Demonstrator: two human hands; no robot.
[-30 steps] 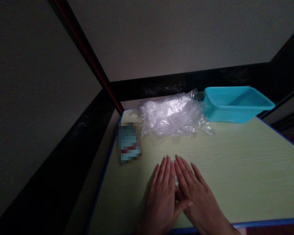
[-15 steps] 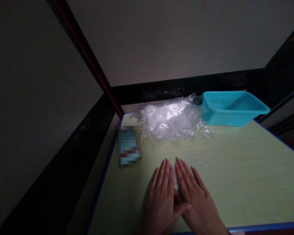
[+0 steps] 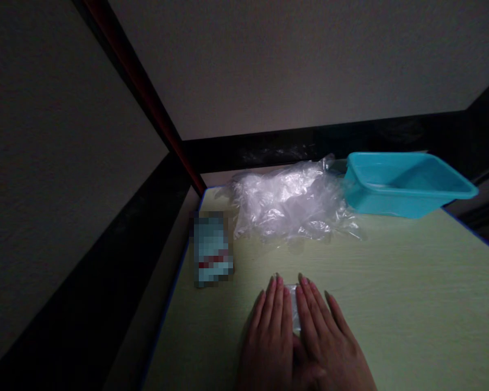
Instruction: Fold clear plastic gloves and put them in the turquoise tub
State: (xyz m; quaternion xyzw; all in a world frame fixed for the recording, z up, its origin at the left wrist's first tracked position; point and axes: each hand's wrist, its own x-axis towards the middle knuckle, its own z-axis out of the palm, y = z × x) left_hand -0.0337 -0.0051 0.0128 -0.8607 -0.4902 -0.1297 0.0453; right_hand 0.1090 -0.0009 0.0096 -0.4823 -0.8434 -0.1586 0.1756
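My left hand [image 3: 270,336] lies flat, palm down, near the front of the table, its fingers stretched out. Beside it my right hand [image 3: 331,336] rests the same way, the thumbs meeting between them. A small clear plastic piece [image 3: 294,307] shows in the gap between the hands; its sides are hidden under the fingers. Beyond the hands lies a crumpled heap of clear plastic bags [image 3: 289,203].
A turquoise plastic tub [image 3: 399,203] stands at the back right of the pale green table [image 3: 424,282]. At the left edge lies a blurred teal item [image 3: 212,244] with a red band. Walls close off the back and left.
The view has shifted slightly, so the tub sits farther right and the hands lower. The hands have parted a little, and more of the plastic piece shows between them.
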